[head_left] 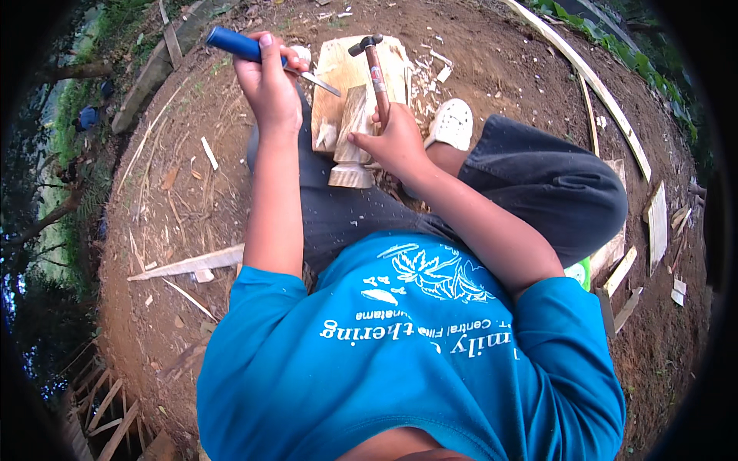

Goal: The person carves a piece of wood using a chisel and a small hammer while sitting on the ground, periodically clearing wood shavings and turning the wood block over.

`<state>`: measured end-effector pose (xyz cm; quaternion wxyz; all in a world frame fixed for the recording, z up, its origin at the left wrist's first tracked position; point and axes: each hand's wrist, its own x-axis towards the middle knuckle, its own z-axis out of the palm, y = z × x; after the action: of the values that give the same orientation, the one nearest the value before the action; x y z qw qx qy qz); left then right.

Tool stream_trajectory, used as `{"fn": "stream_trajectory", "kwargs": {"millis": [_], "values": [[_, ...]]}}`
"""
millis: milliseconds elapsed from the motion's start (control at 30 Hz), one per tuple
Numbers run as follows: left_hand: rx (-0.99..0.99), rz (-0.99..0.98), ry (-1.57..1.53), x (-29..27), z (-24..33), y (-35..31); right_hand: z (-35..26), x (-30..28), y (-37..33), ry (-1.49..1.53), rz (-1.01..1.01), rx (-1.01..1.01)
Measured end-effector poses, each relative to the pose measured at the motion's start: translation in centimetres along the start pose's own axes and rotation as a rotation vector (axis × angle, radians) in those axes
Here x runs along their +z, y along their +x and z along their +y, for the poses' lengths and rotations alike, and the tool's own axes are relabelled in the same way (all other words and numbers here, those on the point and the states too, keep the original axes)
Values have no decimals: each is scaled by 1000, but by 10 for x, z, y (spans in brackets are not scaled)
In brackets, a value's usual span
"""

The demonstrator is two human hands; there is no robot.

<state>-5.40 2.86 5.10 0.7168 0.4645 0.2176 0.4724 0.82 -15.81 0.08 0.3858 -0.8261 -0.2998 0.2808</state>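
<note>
My left hand [270, 88] is raised at the upper left, closed around a chisel. The chisel's blue handle [233, 43] points up and left, and its metal blade slants down toward the wood. In front of my lap is a partly carved wooden block [356, 115] with a notch cut near its close end. My right hand [401, 144] grips a small hammer [377, 73] by its brown handle, dark head upward. Its thumb reaches over the carved block and seems to touch it. Beneath the block lies a wide pale slab of wood [330, 58].
Wood chips [421, 81] litter the dirt around the slab. White clogs [452, 124] are on my feet, beside the work. A long wooden strip [592, 73] curves along the right, with offcuts [656, 227] below it. A pointed plank [188, 263] lies at left.
</note>
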Motion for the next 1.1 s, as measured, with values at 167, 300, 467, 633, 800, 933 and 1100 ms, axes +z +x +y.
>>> {"fn": "stream_trajectory", "kwargs": {"millis": [167, 300, 467, 633, 800, 933, 1100], "values": [[31, -21, 10, 6, -4, -33, 20, -26, -38, 148, -16, 64], [155, 99, -11, 14, 25, -48, 15, -32, -2, 186, 70, -38], [151, -36, 93, 3, 54, -62, 35, -8, 57, 220, -115, -125], [60, 0, 110, -4, 62, -99, 29, -16, 46, 106, -118, 1], [-9, -120, -11, -2, 37, -85, 21, -19, 19, 120, -13, 42], [-70, -81, 90, 17, 10, -69, 20, -59, 16, 341, 87, 60], [-36, 66, 133, 51, -14, -44, 0, -130, -14, 445, 116, -15]]}}
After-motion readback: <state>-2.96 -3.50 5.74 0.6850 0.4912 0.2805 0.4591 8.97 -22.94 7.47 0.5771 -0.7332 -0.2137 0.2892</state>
